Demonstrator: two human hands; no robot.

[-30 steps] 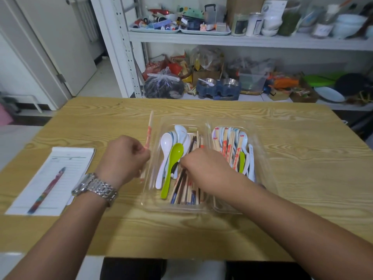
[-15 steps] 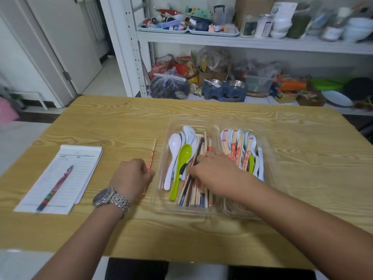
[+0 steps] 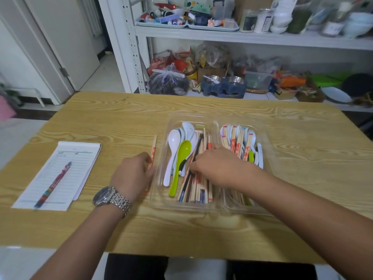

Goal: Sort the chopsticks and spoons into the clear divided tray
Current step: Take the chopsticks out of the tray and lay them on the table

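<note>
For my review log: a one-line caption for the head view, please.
Right hand on the chopsticks in the clear divided tray; left hand holds a single chopstick beside it.

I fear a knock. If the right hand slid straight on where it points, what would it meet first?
Probably the green spoon, just beyond the fingertips of the right hand; depth is hard to judge.

on the table [image 3: 101,122] to my left: lined notepad [image 3: 66,168], pen [image 3: 53,184] lying on it | beyond the table: white shelf [image 3: 242,36] crowded with jars and bowls | below it: knotted plastic bag [image 3: 167,82] beside blue double-bowl stand [image 3: 224,85]
</note>
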